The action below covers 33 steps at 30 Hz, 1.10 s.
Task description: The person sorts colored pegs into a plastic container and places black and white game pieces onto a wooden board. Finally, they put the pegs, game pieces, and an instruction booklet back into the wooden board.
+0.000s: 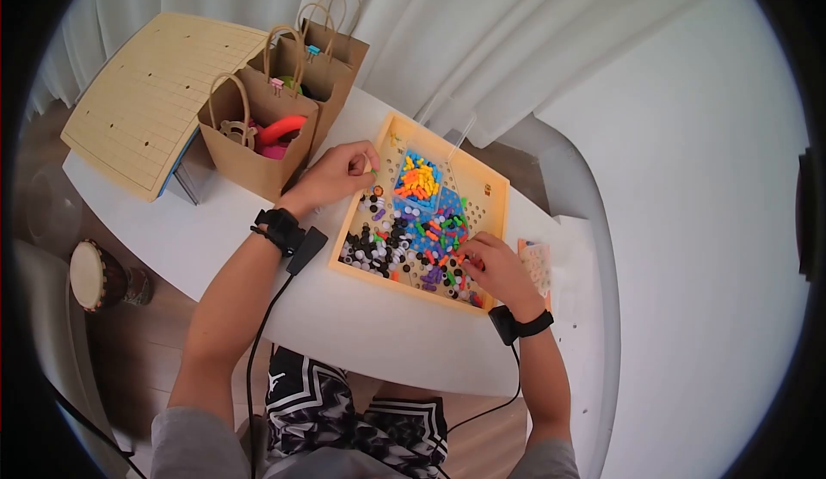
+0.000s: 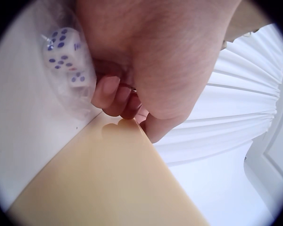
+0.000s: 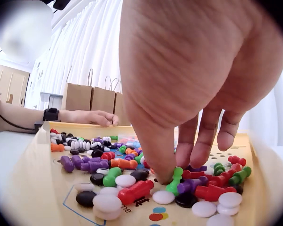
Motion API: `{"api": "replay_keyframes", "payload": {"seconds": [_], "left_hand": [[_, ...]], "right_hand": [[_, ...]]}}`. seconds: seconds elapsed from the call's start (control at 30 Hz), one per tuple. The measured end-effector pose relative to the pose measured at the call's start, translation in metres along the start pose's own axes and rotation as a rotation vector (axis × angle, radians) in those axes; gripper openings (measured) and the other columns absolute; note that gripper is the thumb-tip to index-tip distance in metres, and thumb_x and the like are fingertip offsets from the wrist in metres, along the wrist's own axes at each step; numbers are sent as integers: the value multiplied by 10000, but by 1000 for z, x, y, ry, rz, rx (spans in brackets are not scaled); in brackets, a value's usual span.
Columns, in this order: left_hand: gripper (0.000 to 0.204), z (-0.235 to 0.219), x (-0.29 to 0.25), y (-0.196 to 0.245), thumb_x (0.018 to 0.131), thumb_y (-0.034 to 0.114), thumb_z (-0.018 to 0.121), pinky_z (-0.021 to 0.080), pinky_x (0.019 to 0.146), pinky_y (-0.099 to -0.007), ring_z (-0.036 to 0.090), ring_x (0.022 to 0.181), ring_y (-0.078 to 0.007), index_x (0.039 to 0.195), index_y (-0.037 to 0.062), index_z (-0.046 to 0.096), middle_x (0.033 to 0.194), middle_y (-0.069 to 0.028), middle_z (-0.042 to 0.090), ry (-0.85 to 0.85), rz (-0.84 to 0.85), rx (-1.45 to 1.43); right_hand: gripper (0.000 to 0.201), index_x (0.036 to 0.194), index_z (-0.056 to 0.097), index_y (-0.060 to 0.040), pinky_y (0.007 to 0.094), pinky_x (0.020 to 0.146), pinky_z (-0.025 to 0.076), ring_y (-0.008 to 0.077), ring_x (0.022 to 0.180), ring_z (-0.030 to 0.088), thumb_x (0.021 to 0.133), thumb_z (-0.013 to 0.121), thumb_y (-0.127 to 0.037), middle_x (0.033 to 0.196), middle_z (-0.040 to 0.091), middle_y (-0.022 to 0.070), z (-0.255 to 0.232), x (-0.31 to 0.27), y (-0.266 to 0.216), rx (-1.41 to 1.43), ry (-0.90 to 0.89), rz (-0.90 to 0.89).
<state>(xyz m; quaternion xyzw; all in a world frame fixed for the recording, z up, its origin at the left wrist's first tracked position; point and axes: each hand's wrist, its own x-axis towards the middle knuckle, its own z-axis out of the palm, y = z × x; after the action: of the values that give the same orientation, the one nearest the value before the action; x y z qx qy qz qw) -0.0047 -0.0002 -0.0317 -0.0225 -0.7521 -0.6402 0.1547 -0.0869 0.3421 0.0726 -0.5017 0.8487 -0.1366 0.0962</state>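
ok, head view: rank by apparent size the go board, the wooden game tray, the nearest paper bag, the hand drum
1. Go board
2. Wooden game tray, close to the board; fisheye edge distortion blurs the gap
3. Nearest paper bag
4. Hand drum, smallest, though it sits lower on the floor, farther from the camera

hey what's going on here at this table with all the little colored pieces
A person sits at a white table with a shallow wooden game tray full of loose coloured pegs and black and white round stones. Their right hand reaches down into the pile at the tray's near corner, fingertips among red, green and purple pegs. Their left hand rests curled at the tray's far left edge; a small bag of dice lies beside it. Brown paper bags and a folded game board stand to the left.
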Motion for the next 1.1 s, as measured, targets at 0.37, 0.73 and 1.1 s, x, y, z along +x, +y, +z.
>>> {"api": "replay_keyframes", "payload": {"seconds": [0.37,0.73,1.1], "left_hand": [[151,1,-1,4,858,28,696,308,579,-255,371,617,-43,967,59,596,660,65,374,10,2,24],[146,1,-3,6,867,29,695,303,568,-261,372,609,-48,965,59,591,645,60,373,15,6,19],[133,2,-4,5,875,37,695,299,564,-269,371,604,-54,958,58,593,637,52,378,22,31,23]], "right_hand": [[124,963,682,-16,411,774,554,323,864,672,866,735,-72,902,653,131,2,0,-4,-29,-18,46],[151,1035,685,-54,428,860,557,324,947,670,902,713,-121,1042,664,113,11,15,-22,-226,-69,-165],[195,1083,694,-9,394,733,555,284,849,685,907,705,-91,996,690,129,-25,75,-31,28,105,64]]}}
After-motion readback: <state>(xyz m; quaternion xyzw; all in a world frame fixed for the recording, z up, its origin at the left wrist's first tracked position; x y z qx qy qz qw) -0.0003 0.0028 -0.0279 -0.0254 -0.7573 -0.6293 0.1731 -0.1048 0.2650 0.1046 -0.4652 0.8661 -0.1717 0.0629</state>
